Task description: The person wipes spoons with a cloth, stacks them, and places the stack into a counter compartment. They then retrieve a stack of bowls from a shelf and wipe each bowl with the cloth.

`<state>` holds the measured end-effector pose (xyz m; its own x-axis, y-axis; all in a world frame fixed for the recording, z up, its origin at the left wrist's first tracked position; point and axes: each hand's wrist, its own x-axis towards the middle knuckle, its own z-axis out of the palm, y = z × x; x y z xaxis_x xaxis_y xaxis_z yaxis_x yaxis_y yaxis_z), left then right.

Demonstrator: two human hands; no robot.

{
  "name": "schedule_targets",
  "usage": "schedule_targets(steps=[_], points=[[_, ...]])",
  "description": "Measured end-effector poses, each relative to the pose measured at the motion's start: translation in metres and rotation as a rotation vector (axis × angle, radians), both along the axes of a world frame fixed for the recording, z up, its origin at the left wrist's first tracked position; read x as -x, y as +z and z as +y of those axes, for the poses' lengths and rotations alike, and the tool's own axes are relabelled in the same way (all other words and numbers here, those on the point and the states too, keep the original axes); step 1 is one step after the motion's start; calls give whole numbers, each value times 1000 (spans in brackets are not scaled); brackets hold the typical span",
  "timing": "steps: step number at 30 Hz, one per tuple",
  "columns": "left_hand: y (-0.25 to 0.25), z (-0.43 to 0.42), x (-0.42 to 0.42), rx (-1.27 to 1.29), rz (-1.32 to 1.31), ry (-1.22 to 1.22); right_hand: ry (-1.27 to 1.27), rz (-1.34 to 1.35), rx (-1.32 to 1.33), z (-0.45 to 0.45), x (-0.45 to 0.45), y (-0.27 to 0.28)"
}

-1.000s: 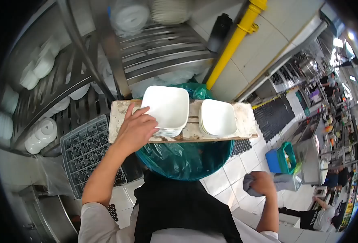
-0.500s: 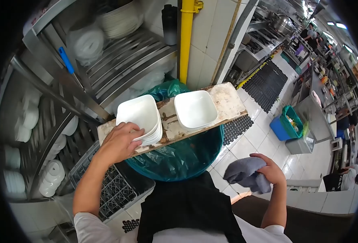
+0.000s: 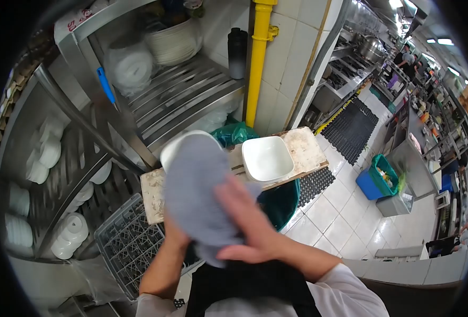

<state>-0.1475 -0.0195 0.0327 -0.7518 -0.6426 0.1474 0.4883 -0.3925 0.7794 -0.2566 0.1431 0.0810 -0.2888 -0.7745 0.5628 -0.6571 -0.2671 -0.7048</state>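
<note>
A grey cloth (image 3: 199,193), blurred by motion, spreads in front of me above the wooden board. My right hand (image 3: 252,222) presses against its right side, fingers along the cloth and thumb lower down. My left hand (image 3: 176,232) is behind the cloth's lower left; only its edge and the wrist show, so its fingers and anything in them are hidden. Past the cloth, the rim of a white square bowl (image 3: 184,138) shows, the rest covered. Another white square bowl (image 3: 268,158) sits on the board to the right, apart from both hands.
The worn board (image 3: 308,150) lies across a green-lined bin (image 3: 282,203). A grey dish rack (image 3: 133,243) stands at lower left. Slatted metal shelves (image 3: 191,79) hold white dishes on the left. A yellow pipe (image 3: 258,68) rises behind; a blue bin (image 3: 371,182) stands right.
My right hand has brought the grey cloth up and left from beside the bin, to in front of the left bowls. My left hand has left the stack's rim and moved down behind the cloth.
</note>
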Motion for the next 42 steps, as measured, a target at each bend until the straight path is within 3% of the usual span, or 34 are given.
schedule_targets(steps=[1, 3, 5, 6, 8, 10, 11, 13, 14, 16, 17, 19, 21, 22, 24, 25, 27, 28, 35, 39, 42], points=[[-7, 10, -1, -80, 96, 89, -37, 188, -25, -18, -6, 6], [8, 21, -8, 31, 94, 60, -126, 214, 34, -42, 4, 15], [22, 20, -17, 507, -151, 147, -204, 238, 93, -54, 19, 22], [20, 17, -18, 505, -150, 149, -199, 105, 113, -59, 26, 22], [16, 10, -19, 336, -117, -166, -194, -32, 135, -69, 45, 16], [23, 19, -20, 326, -101, -149, 27, -747, 84, -73, 68, -3], [26, 23, -19, 314, -82, -132, 20, -747, 86, -71, 73, -23], [27, 25, -14, 262, -12, -160, -283, -91, 29, -62, 75, -66], [30, 26, -7, 207, 69, -141, -294, -92, 27, -55, 68, -79], [37, 29, 7, 142, 146, -135, -288, -169, -191, -37, 47, -102], [41, 29, 16, 150, 118, -130, -295, -61, -377, -29, 41, -109], [29, 17, 27, 254, -20, -211, 163, -1425, -109, 5, 23, -113], [41, 23, 56, 551, -207, -248, 156, -1308, -198, 30, 32, -108], [43, 25, 70, 545, -205, -255, 162, -1186, -287, 45, 37, -107], [42, 29, 97, 847, -589, -475, 98, -1176, -304, 81, 51, -114], [37, 32, 110, 840, -588, -475, 42, -1167, -320, 101, 56, -117], [12, 36, 134, 1395, -495, -416, -51, -1204, -318, 138, 61, -119], [-19, 37, 146, 1569, -304, -310, -144, -1240, -307, 153, 62, -120], [-44, 47, 167, 1798, -559, -371, -307, -1395, -78, 202, 52, -123], [-54, 42, 171, 1925, -636, -379, -254, -1394, -6, 202, 50, -123], [-64, 36, 171, 1900, -634, -349, -249, -1627, 211, 179, 53, -110]])
